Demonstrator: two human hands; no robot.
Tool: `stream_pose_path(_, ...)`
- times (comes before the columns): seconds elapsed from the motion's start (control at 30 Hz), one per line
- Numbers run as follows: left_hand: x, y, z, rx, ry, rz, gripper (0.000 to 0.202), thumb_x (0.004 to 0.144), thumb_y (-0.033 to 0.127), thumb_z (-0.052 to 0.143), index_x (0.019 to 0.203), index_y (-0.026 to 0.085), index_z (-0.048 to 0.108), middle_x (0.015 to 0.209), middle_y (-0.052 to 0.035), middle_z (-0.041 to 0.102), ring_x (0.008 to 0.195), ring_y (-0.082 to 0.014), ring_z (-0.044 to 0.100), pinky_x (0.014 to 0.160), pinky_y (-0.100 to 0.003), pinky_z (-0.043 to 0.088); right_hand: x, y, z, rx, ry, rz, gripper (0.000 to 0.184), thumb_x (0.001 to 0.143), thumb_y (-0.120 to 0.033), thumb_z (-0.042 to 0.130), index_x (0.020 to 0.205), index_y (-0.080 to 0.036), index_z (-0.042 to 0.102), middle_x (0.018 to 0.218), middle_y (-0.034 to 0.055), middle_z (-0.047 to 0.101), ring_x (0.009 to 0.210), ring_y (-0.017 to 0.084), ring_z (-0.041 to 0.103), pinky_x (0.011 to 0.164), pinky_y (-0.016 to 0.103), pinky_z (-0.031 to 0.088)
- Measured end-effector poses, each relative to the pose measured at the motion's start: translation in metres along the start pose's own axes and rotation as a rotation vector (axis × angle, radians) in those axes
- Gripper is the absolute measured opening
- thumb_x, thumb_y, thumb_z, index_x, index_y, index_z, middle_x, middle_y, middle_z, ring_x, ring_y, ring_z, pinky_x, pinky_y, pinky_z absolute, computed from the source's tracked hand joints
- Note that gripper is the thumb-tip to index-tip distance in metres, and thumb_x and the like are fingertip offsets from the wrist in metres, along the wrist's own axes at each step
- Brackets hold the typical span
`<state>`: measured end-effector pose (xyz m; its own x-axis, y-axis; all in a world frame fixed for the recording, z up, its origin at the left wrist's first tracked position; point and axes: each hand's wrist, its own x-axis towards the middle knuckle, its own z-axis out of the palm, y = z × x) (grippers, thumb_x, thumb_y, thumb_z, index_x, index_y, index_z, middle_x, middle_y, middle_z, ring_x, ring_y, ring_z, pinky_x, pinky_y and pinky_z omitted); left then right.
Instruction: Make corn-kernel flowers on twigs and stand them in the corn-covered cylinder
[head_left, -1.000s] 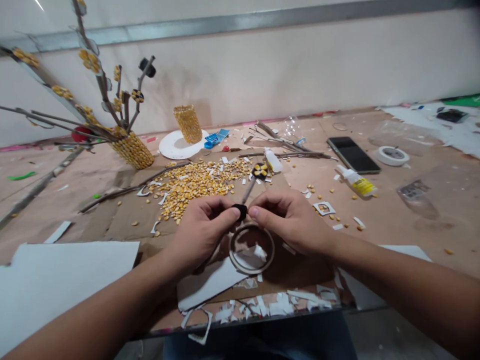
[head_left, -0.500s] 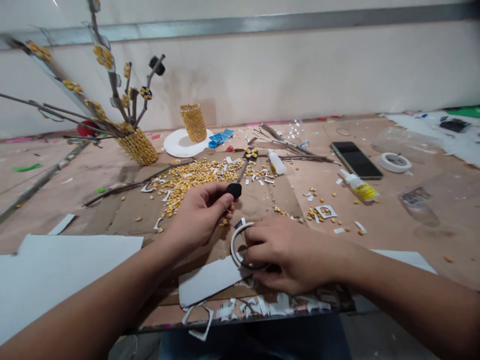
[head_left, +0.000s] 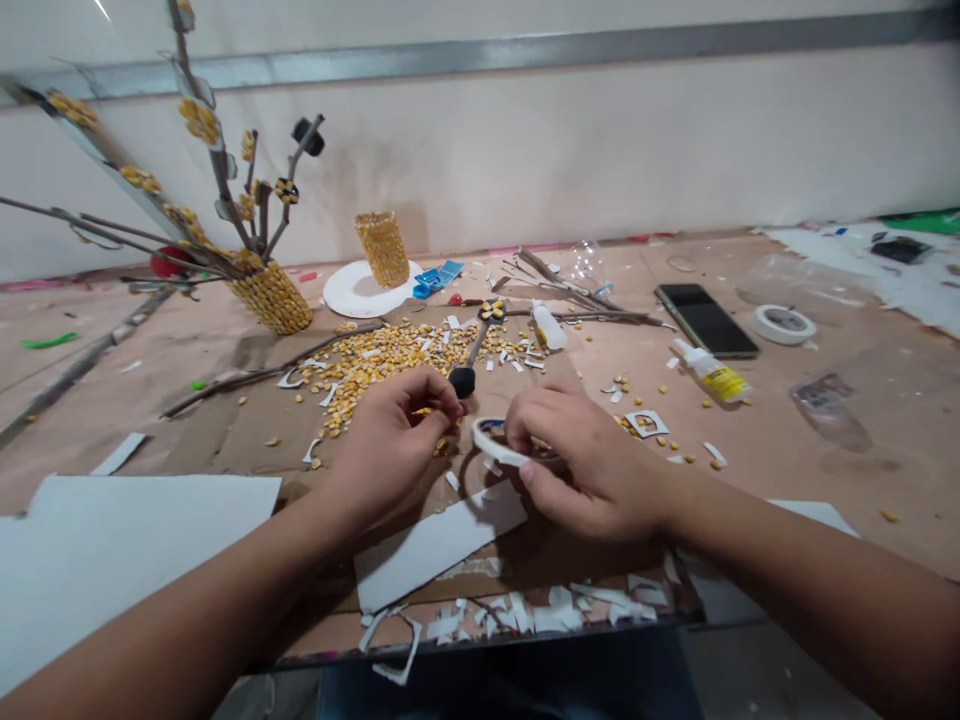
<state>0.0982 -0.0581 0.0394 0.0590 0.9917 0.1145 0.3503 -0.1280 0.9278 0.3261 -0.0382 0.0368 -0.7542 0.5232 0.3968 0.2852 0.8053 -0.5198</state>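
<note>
Pinched in my left hand (head_left: 401, 435) is a thin twig (head_left: 477, 342), its lower end hidden by my fingers. A black piece (head_left: 461, 382) sits on it just beyond my fingertips, and a black disc with yellow corn kernels in a flower shape (head_left: 492, 311) is at its far end. My right hand (head_left: 589, 455) grips a nearly used-up roll of white tape (head_left: 499, 455), tilted and raised above the cardboard. Below the roll lies a white card strip (head_left: 442, 545). Loose corn kernels (head_left: 375, 365) are spread beyond my left hand.
At the back left stands a corn-covered pot (head_left: 274, 295) of decorated branches. A smaller corn-covered cup (head_left: 382, 250) stands on a white ring (head_left: 341, 290). To the right lie a glue bottle (head_left: 716, 375), a phone (head_left: 709, 318) and another tape roll (head_left: 784, 324). Paper scraps (head_left: 555, 610) line the front edge.
My right hand has lifted the tape roll off the white card strip and tilted it flatter. My left hand stays almost in place with the twig.
</note>
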Motion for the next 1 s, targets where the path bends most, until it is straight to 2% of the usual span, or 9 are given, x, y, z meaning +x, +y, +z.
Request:
stream_pose_path(0.17, -0.003, 0.005, -0.002, 0.033, -0.009, 0.022, 0.013, 0.083, 0.014, 0.065, 0.080, 0.020, 0.076, 0.098, -0.0053, 0.079, 0.097, -0.0212, 0.073, 0.087, -0.032, 0.055, -0.002, 0.005, 0.002, 0.022, 0.083, 0.079, 0.011, 0.086, -0.020, 0.057, 0.085, -0.023, 0.046, 0.067, -0.0052, 0.049, 0.056, 0.012, 0.042, 0.056, 0.026, 0.030)
stream_pose_path(0.3, -0.004, 0.008, 0.001, -0.042, -0.044, -0.001, 0.004, 0.081, 0.021, 0.075, 0.079, 0.019, 0.078, 0.103, -0.0094, 0.081, 0.103, -0.0255, 0.074, 0.088, -0.036, 0.059, -0.003, 0.004, 0.009, -0.009, 0.089, 0.055, 0.011, 0.086, -0.020, 0.058, 0.086, -0.023, 0.047, 0.062, -0.0072, 0.048, 0.052, 0.010, 0.039, 0.054, 0.025, 0.029)
stream_pose_path(0.47, -0.005, 0.005, 0.003, -0.108, -0.073, 0.001, 0.004, 0.080, 0.021, 0.078, 0.081, 0.019, 0.081, 0.119, -0.0140, 0.078, 0.119, -0.0302, 0.070, 0.096, -0.043, 0.059, -0.004, 0.003, 0.013, -0.068, 0.151, 0.085, 0.005, 0.090, -0.021, 0.061, 0.087, -0.020, 0.056, 0.064, -0.0039, 0.058, 0.052, 0.011, 0.050, 0.055, 0.025, 0.033)
stream_pose_path(0.53, -0.005, 0.002, 0.003, -0.087, -0.081, 0.004, 0.005, 0.082, 0.020, 0.076, 0.079, 0.019, 0.079, 0.118, -0.0139, 0.078, 0.120, -0.0297, 0.070, 0.099, -0.043, 0.057, -0.005, 0.003, 0.014, -0.100, 0.167, 0.107, 0.005, 0.091, -0.022, 0.061, 0.087, -0.019, 0.059, 0.065, -0.0022, 0.062, 0.052, 0.011, 0.052, 0.055, 0.025, 0.034)
stream_pose_path(0.6, -0.006, -0.002, 0.004, -0.030, -0.067, 0.002, 0.006, 0.086, 0.019, 0.072, 0.080, 0.019, 0.076, 0.112, -0.0123, 0.079, 0.115, -0.0274, 0.072, 0.097, -0.041, 0.057, -0.005, 0.002, 0.014, -0.121, 0.170, 0.135, 0.006, 0.090, -0.022, 0.062, 0.085, -0.019, 0.061, 0.064, -0.0020, 0.063, 0.050, 0.011, 0.053, 0.055, 0.025, 0.033)
stream_pose_path(0.7, -0.007, -0.004, 0.007, 0.038, -0.041, -0.036, 0.005, 0.090, 0.021, 0.070, 0.094, 0.019, 0.072, 0.098, -0.0081, 0.078, 0.094, -0.0217, 0.074, 0.084, -0.035, 0.059, -0.006, 0.000, 0.013, -0.158, 0.178, 0.163, 0.006, 0.089, -0.023, 0.063, 0.084, -0.019, 0.063, 0.062, -0.0019, 0.065, 0.049, 0.011, 0.053, 0.054, 0.025, 0.033)
stream_pose_path(0.83, -0.006, 0.000, 0.008, -0.042, -0.044, -0.143, 0.017, 0.087, 0.023, 0.074, 0.099, 0.019, 0.063, 0.089, -0.0050, 0.074, 0.083, -0.0188, 0.074, 0.073, -0.029, 0.058, -0.007, -0.002, 0.007, -0.218, 0.214, 0.125, 0.004, 0.088, -0.023, 0.063, 0.086, -0.020, 0.065, 0.062, -0.0017, 0.067, 0.049, 0.012, 0.055, 0.055, 0.026, 0.036)
stream_pose_path(0.93, -0.005, 0.006, 0.006, -0.166, -0.104, -0.297, 0.026, 0.089, 0.025, 0.071, 0.108, 0.021, 0.054, 0.079, -0.0015, 0.073, 0.072, -0.0190, 0.074, 0.062, -0.027, 0.056, -0.008, -0.004, 0.000, -0.235, 0.264, 0.103, 0.005, 0.086, -0.022, 0.062, 0.081, -0.021, 0.061, 0.058, -0.0030, 0.063, 0.047, 0.011, 0.052, 0.053, 0.026, 0.037)
stream_pose_path(1.0, -0.004, 0.007, 0.004, -0.109, -0.186, -0.332, 0.023, 0.090, 0.028, 0.070, 0.108, 0.021, 0.057, 0.074, -0.0015, 0.074, 0.063, -0.0178, 0.071, 0.053, -0.023, 0.050, -0.007, -0.006, -0.007, -0.229, 0.283, 0.110, 0.007, 0.084, -0.022, 0.062, 0.077, -0.022, 0.059, 0.056, -0.0036, 0.061, 0.045, 0.011, 0.050, 0.051, 0.026, 0.038)
